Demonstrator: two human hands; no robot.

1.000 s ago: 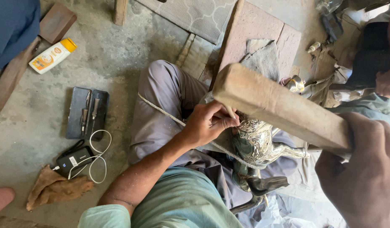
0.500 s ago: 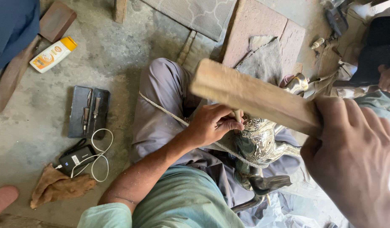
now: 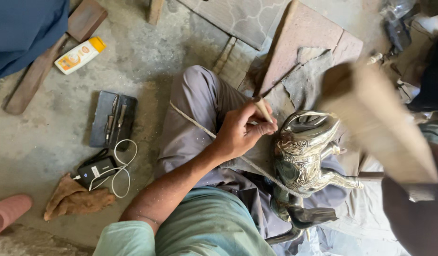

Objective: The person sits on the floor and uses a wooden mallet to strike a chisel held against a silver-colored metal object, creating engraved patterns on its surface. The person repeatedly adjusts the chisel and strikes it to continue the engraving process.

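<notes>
- Our left hand pinches a thin punch against the silver figure at frame centre.
- Right hand, lower right, looks closed on a blurred mallet.
- We judge the figure hard, slick, dentable; steady its body.

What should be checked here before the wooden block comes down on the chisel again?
1. Left hand grips the chisel: ok.
2. Chisel tip set against the silver animal figure: cannot tell, the fingers hide it.
3. Figure held on the lap by the cord: ok, the cord runs across it.
4. Wooden block lined up over the chisel head: cannot tell, it is blurred in motion.
5. Right hand firm on the block: cannot tell, dark and blurred.
</notes>
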